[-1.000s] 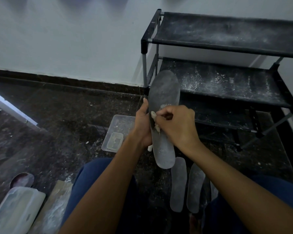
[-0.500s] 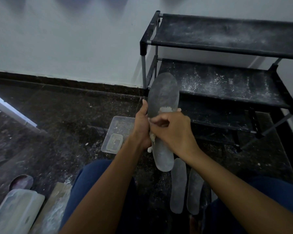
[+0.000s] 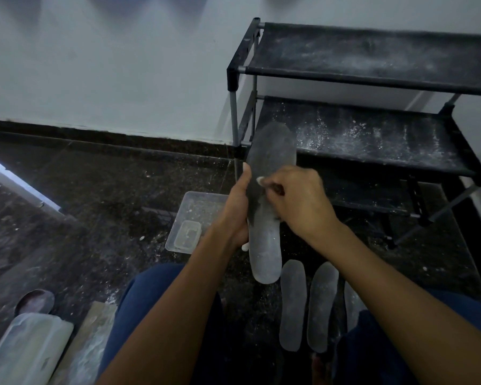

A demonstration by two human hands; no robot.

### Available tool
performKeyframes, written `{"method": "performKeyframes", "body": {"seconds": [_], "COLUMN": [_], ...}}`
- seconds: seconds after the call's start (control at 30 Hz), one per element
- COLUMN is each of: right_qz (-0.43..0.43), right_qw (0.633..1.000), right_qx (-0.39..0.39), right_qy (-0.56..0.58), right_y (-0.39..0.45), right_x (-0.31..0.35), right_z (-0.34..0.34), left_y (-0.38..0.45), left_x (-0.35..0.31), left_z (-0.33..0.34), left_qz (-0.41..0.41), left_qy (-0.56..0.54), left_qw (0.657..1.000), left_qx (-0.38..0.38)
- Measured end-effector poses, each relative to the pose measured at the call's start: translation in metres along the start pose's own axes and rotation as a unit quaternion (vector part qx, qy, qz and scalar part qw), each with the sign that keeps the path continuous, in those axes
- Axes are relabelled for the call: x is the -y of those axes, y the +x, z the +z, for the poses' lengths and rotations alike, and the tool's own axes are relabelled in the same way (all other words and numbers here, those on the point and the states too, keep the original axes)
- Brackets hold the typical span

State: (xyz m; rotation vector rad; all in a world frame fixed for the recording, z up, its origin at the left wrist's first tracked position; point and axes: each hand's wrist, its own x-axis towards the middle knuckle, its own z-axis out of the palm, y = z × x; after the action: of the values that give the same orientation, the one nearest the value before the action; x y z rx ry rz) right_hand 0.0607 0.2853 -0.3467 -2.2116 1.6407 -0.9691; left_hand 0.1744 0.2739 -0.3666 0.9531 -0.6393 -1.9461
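A long grey shoe insole [image 3: 270, 151] stands upright in front of me, its lower half coated pale white. My left hand [image 3: 235, 209] grips it by its left edge, thumb along the side. My right hand [image 3: 297, 201] has its fingers curled against the insole's middle, with white paste on a fingertip; what it pinches, if anything, is hidden. Three more insoles [image 3: 292, 304] lie side by side on the dark floor between my knees.
A clear plastic container [image 3: 195, 209] with a smaller tub inside sits on the floor left of my hands. A black, dust-speckled shoe rack [image 3: 372, 134] stands against the white wall at right. A lidded plastic box [image 3: 25, 351], a spoon [image 3: 35, 301] and a board lie at lower left.
My right hand has slid a little upward and leftward across the insole's middle. The insole and my left hand stay nearly where they were.
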Motion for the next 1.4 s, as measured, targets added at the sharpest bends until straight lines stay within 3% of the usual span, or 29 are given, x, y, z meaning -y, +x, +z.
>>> {"method": "performKeyframes", "body": {"seconds": [0.1, 0.27, 0.43, 0.6, 0.77, 0.97, 1.13, 1.2, 1.3, 1.4], "right_qz": [0.016, -0.002, -0.005, -0.016, 0.011, 0.009, -0.018, -0.013, 0.001, -0.005], "right_qw": [0.998, 0.999, 0.998, 0.999, 0.996, 0.996, 1.0, 1.0, 0.996, 0.997], "right_qx": [0.055, -0.051, 0.06, -0.042, 0.055, -0.089, 0.019, 0.002, -0.086, -0.076], "right_qy": [0.029, 0.019, 0.031, 0.004, 0.064, 0.001, 0.013, 0.016, -0.005, 0.001], "right_y": [-0.003, 0.002, -0.01, -0.002, -0.012, 0.002, -0.008, -0.006, 0.003, -0.001], "right_x": [0.002, -0.001, 0.009, 0.004, 0.012, -0.007, -0.001, -0.001, -0.008, -0.006], "right_z": [0.002, 0.0, 0.005, 0.003, 0.009, -0.002, 0.007, 0.005, -0.001, 0.001], "left_y": [0.001, 0.0, -0.002, 0.0, -0.001, 0.004, 0.002, 0.002, 0.0, 0.0], "left_x": [-0.001, -0.001, -0.002, -0.004, -0.004, -0.004, -0.002, -0.004, -0.003, -0.002], "left_z": [-0.002, 0.001, -0.001, -0.001, -0.003, -0.001, -0.002, 0.0, 0.006, 0.009], "left_qz": [0.002, 0.002, -0.001, 0.001, -0.005, 0.003, 0.013, 0.017, 0.005, 0.007], "left_qy": [0.001, -0.019, -0.02, -0.021, -0.027, -0.035, -0.018, -0.021, -0.021, -0.006], "left_qw": [1.0, 1.0, 1.0, 0.999, 0.999, 0.999, 0.999, 0.999, 0.999, 0.999], "left_qx": [-0.017, -0.01, -0.01, -0.037, -0.025, -0.03, -0.044, -0.042, -0.034, -0.043]}}
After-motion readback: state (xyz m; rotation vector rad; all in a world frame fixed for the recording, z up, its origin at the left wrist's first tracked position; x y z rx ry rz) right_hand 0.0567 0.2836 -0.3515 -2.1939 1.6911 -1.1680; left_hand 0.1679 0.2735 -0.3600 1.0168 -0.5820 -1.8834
